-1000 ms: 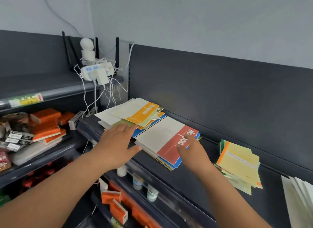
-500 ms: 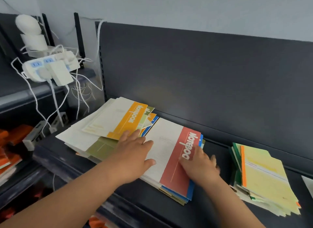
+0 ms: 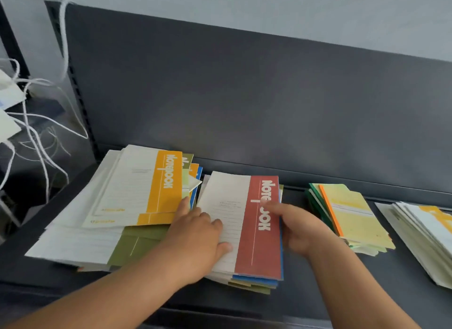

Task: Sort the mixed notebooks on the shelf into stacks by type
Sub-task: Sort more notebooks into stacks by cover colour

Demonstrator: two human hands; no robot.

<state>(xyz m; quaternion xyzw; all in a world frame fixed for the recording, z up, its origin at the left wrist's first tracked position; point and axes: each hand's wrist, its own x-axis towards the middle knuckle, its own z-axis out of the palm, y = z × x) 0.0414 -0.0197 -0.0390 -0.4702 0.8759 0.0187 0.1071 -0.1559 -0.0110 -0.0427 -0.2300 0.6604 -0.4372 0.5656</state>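
Observation:
A notebook with a red band tops a middle stack on the dark shelf. My left hand lies flat across its white part, fingers reaching toward the messy left pile topped by a yellow-banded notebook. My right hand is at the red notebook's right edge, its thumb on the cover and its fingers along the stack's side. A stack of pale yellow notebooks lies to the right. Another stack of white notebooks sits at the far right edge.
The shelf's dark back panel rises right behind the stacks. White cables and plugs hang at the left beyond the shelf's end. Bare shelf shows between the red-topped stack and the pale yellow stack.
The view has come closer and swung right. Both hands have settled on the red-banded notebook's stack, which now lies straighter and apart from the left pile.

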